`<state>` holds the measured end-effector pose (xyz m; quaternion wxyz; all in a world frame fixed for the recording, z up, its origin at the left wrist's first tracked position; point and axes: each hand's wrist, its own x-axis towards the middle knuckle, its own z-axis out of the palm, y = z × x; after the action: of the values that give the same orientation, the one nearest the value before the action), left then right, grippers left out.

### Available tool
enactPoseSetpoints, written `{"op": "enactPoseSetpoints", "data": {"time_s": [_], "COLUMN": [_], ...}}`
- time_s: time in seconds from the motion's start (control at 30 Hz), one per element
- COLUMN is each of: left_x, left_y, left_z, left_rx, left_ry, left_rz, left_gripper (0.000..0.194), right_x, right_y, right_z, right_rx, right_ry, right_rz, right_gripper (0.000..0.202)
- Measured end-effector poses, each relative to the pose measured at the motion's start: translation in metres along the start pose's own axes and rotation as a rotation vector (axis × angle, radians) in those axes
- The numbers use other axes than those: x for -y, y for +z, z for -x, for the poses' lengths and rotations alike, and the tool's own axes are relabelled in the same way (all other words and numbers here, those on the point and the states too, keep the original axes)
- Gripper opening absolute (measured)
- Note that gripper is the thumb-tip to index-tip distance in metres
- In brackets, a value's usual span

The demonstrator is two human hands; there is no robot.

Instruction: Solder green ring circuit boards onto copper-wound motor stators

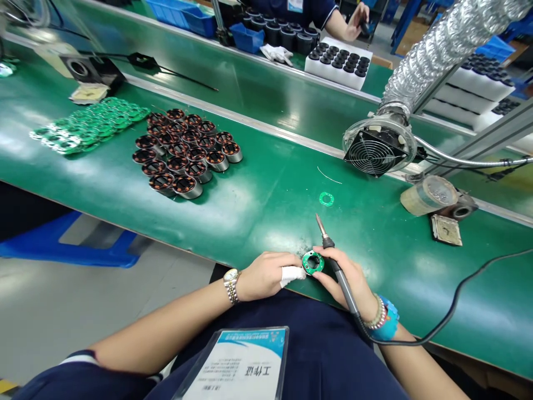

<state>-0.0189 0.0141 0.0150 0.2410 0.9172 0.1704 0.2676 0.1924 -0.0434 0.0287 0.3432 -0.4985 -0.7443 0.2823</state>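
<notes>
At the bench's front edge, a ring-shaped green circuit board [308, 269] faces up between my hands, apparently seated on a round motor part mostly hidden beneath it. My left hand [270, 273], with a white cover on one finger, is closed against the ring's left side. My right hand [352, 278] pinches its right side between thumb and finger. A soldering iron [345, 289] also lies in my right hand, its tip pointing up and away from the board. Beyond the iron's tip, a loose green ring board [326, 199] lies flat near a thin white wire [330, 176].
Copper-wound motor stators [187, 186] and stacked green boards [89, 125] stand left. A fume fan [370, 153] hangs at right above a plastic cup [428, 194] and soldering sponge [447, 230]. The iron's cord [453, 297] crosses right. Opposite, a co-worker's hand [358, 21] is near a white foam tray [333, 75].
</notes>
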Motion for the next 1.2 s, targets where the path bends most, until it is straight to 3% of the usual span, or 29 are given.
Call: {"op": "enactPoseSetpoints", "data": {"time_s": [0.13,0.23,0.4,0.5,0.73,0.93,1.2], "left_x": [0.001,-0.003,-0.014,-0.015,-0.009,-0.012,-0.013], "left_y": [-0.003,-0.002,0.001,0.000,0.001,-0.001,-0.002], "left_z": [0.001,-0.002,-0.016,-0.023,-0.024,-0.022,-0.024], "left_rx": [0.073,0.023,-0.061,-0.058,-0.054,-0.072,-0.095], "left_ry": [-0.026,-0.139,-0.845,-1.041,-1.006,-0.991,-0.990], "left_rz": [0.016,0.159,0.826,1.075,1.200,1.187,1.188], "left_gripper": [0.020,0.016,0.011,0.017,0.018,0.021,0.024], "right_x": [-0.001,0.000,0.006,0.011,0.020,0.023,0.025], "right_y": [0.001,0.004,0.012,0.011,0.008,0.015,0.009], "right_z": [0.002,0.003,0.007,0.005,-0.015,-0.025,-0.028], "right_rx": [-0.009,-0.034,-0.144,-0.168,-0.154,-0.165,-0.078], "right_ry": [0.002,0.002,0.054,0.034,-0.107,-0.044,-0.027], "right_rz": [0.008,0.020,0.059,0.083,0.037,-0.035,-0.081], "right_gripper": [0.041,0.041,0.040,0.043,0.029,0.025,0.025]}}
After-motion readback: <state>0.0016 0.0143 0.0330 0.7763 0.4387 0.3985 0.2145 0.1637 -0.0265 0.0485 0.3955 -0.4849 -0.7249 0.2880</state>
